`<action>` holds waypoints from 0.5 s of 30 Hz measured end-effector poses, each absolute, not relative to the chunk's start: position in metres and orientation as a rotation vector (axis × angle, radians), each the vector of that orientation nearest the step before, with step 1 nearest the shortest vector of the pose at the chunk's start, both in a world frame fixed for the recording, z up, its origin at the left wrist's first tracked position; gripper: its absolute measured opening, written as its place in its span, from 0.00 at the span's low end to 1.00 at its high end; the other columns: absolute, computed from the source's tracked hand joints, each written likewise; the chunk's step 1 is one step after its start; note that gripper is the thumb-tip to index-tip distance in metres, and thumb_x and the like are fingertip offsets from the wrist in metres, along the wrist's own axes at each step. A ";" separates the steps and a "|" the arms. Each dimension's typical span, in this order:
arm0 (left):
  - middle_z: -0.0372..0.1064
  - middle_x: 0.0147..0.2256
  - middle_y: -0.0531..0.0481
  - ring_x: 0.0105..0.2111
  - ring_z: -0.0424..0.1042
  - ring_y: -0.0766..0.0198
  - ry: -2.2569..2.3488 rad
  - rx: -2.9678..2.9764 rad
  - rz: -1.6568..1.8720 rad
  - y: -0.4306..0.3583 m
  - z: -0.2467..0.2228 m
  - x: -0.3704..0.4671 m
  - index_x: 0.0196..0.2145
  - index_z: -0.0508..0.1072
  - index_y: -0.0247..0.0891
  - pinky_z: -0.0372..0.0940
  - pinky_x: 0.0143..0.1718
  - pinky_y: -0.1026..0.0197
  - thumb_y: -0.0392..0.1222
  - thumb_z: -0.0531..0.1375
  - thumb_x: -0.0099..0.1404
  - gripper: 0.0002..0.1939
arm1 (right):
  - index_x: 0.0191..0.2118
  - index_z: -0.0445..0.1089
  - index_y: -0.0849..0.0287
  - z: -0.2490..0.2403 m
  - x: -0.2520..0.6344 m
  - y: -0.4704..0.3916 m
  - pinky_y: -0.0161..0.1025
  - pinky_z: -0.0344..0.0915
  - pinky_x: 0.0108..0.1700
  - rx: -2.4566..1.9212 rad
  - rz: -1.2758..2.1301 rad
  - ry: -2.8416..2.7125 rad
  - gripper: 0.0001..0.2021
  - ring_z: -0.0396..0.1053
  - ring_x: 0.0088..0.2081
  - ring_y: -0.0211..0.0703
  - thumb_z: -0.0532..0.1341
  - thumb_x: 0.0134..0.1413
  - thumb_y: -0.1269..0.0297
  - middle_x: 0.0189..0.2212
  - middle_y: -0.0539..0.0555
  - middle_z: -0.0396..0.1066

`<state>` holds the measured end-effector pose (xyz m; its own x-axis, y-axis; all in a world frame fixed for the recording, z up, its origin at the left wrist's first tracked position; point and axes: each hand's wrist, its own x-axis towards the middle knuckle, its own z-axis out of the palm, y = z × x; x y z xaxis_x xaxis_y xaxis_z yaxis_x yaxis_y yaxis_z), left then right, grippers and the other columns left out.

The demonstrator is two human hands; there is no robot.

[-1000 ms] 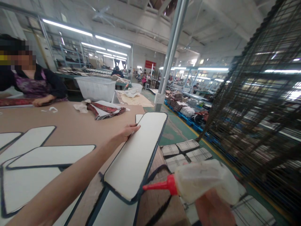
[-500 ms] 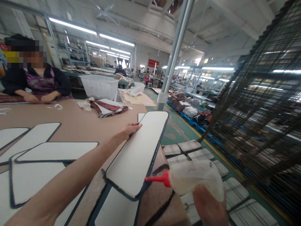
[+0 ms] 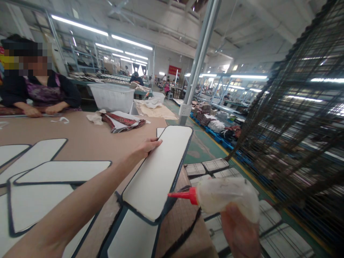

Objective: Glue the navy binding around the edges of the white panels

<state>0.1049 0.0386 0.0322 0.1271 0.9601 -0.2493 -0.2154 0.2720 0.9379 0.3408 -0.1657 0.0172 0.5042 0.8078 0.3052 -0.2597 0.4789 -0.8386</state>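
While the left grip (image 3: pixel 152 146) pinches the left edge of a dark-rimmed white panel (image 3: pixel 158 172), the right grip (image 3: pixel 239 229) wraps a translucent bottle (image 3: pixel 223 193), its red nozzle (image 3: pixel 185 194) at the panel's right edge. The panel, overlapping a lower panel (image 3: pixel 133 234), looks light and fairly stiff, best held by its rim; the bottle seems soft and squeezable. A dark strip (image 3: pixel 185 232) below the nozzle could get in the way. More panels (image 3: pixel 67 170) overlap on the worktop (image 3: pixel 83 145) at left; patterned fabric (image 3: pixel 125 122) lies beyond, near a co-worker (image 3: pixel 44 91).
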 end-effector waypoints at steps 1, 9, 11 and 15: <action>0.77 0.23 0.49 0.19 0.73 0.63 1.087 0.893 1.047 0.039 0.032 0.105 0.38 0.75 0.34 0.68 0.21 0.64 0.41 0.72 0.45 0.21 | 0.44 0.71 0.56 0.020 0.340 -0.163 0.39 0.73 0.36 -0.827 0.712 -0.796 0.23 0.75 0.34 0.47 0.72 0.38 0.64 0.34 0.55 0.76; 0.77 0.25 0.47 0.21 0.74 0.61 1.075 0.898 1.039 0.040 0.030 0.104 0.40 0.75 0.33 0.69 0.23 0.62 0.43 0.73 0.41 0.28 | 0.39 0.72 0.56 0.016 0.344 -0.152 0.35 0.72 0.31 -0.813 0.732 -0.754 0.17 0.74 0.29 0.42 0.71 0.38 0.66 0.30 0.50 0.76; 0.77 0.25 0.46 0.21 0.74 0.61 1.077 0.897 1.038 0.040 0.030 0.104 0.39 0.75 0.32 0.69 0.23 0.62 0.43 0.73 0.42 0.26 | 0.40 0.72 0.56 0.013 0.344 -0.152 0.35 0.72 0.31 -0.814 0.762 -0.757 0.18 0.74 0.29 0.42 0.71 0.38 0.66 0.31 0.51 0.76; 0.77 0.25 0.47 0.21 0.74 0.62 1.101 0.900 1.038 0.040 0.032 0.105 0.39 0.75 0.31 0.69 0.24 0.62 0.41 0.71 0.48 0.21 | 0.41 0.72 0.57 0.007 0.341 -0.157 0.38 0.74 0.34 -0.844 0.801 -0.777 0.20 0.75 0.32 0.46 0.72 0.38 0.64 0.33 0.54 0.76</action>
